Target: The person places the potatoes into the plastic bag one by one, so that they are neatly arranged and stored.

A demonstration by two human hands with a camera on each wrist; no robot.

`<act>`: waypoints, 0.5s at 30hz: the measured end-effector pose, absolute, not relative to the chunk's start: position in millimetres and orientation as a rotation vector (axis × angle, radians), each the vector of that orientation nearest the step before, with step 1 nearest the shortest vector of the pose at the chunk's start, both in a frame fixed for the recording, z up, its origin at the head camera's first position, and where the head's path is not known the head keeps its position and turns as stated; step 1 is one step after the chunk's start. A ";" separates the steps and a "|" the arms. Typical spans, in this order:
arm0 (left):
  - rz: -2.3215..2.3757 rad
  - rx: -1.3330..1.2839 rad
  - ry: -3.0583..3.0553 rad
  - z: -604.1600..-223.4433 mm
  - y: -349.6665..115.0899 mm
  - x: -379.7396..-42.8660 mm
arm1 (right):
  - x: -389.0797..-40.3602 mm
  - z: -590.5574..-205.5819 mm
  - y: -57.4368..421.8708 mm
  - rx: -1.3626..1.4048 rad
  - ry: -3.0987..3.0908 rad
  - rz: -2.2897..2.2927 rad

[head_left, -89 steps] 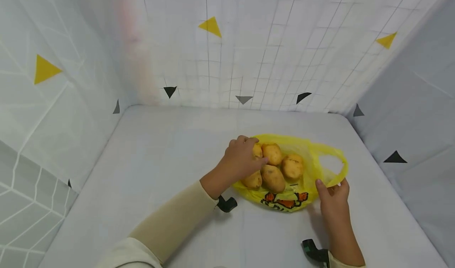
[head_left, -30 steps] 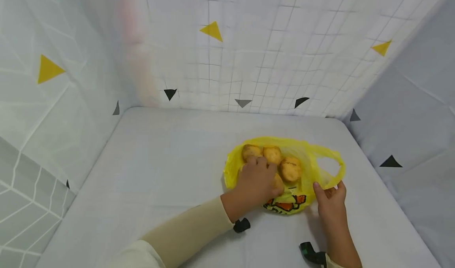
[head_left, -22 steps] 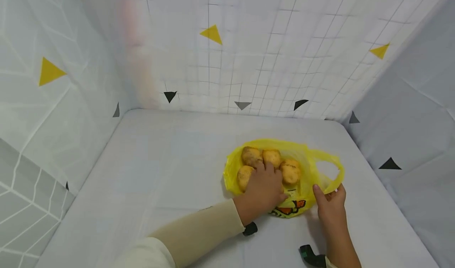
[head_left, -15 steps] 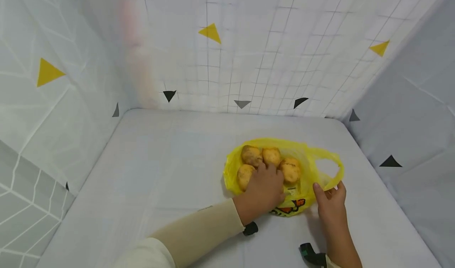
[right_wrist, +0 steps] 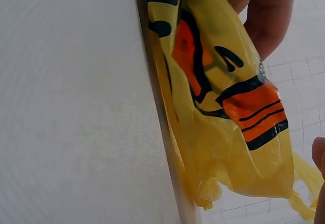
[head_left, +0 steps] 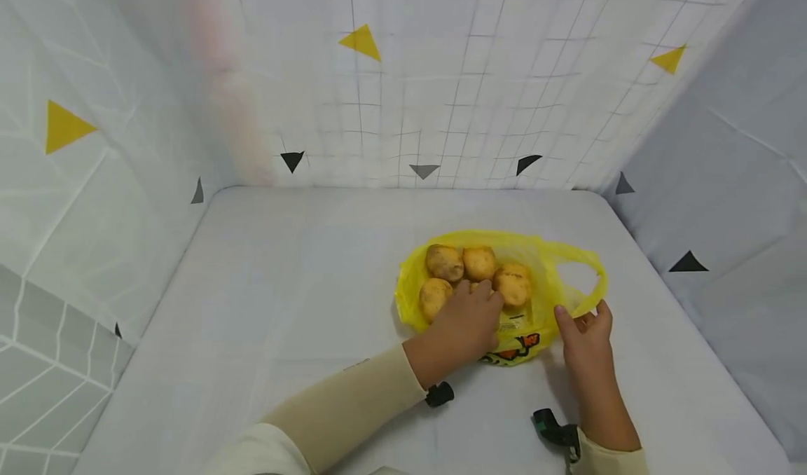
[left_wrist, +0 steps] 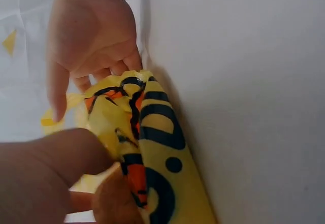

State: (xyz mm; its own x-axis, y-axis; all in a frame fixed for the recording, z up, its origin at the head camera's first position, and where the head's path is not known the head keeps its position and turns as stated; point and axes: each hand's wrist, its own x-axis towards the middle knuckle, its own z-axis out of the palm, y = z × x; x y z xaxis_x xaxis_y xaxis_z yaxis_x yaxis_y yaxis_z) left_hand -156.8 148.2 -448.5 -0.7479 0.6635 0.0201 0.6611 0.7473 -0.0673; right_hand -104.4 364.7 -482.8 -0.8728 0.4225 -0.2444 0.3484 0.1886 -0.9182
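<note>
A yellow plastic bag (head_left: 544,289) with an orange and black print lies open on the table, several potatoes inside. My left hand (head_left: 466,324) reaches in and grips a potato (left_wrist: 114,201) near the bag's front; the hand hides most of it in the head view. Around it sit a brownish potato (head_left: 445,263) at the back left, a potato (head_left: 479,263) behind, one potato (head_left: 513,285) to the right and another potato (head_left: 435,299) to the left. At the bag's right end my right hand (head_left: 588,342) pinches the edge below the handle loop (head_left: 595,286).
A pale cloth covers the table (head_left: 284,272). White sheets with yellow and black triangles form a back wall (head_left: 536,76) and side walls. A black wrist camera mount (head_left: 551,427) juts from the right wrist, another mount (head_left: 440,394) from the left.
From the bag's left end, the left hand has moved right and toward the front, onto another potato. The back-left potato is now uncovered. My right hand keeps its hold on the bag.
</note>
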 end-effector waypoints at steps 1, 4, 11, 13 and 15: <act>0.040 -1.077 -2.904 -447.2 145.6 -156.3 | -104.2 -483.1 364.8 -0.779 -2.372 1.801; -0.154 -0.973 -2.910 -439.1 128.4 -156.4 | -102.4 -483.5 364.5 -0.789 -2.368 1.777; -0.715 -0.517 -2.868 -394.6 40.3 -189.5 | -108.0 -462.9 365.7 -0.634 -2.271 1.504; -0.727 -0.372 -2.860 -378.5 11.7 -198.7 | -112.0 -448.7 364.1 -0.576 -2.265 1.400; -0.695 -0.278 -2.846 -366.0 -13.8 -205.4 | -116.3 -430.3 359.7 -0.541 -2.276 1.314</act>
State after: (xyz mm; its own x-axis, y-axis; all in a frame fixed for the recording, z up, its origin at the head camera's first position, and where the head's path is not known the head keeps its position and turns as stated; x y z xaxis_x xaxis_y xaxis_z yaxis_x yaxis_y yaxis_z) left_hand -205.4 -13.8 -366.0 -0.9627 0.1344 0.2349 0.2275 0.8719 0.4337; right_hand -116.3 359.7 -430.3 -0.8198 0.5409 0.1878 0.1078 0.4679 -0.8772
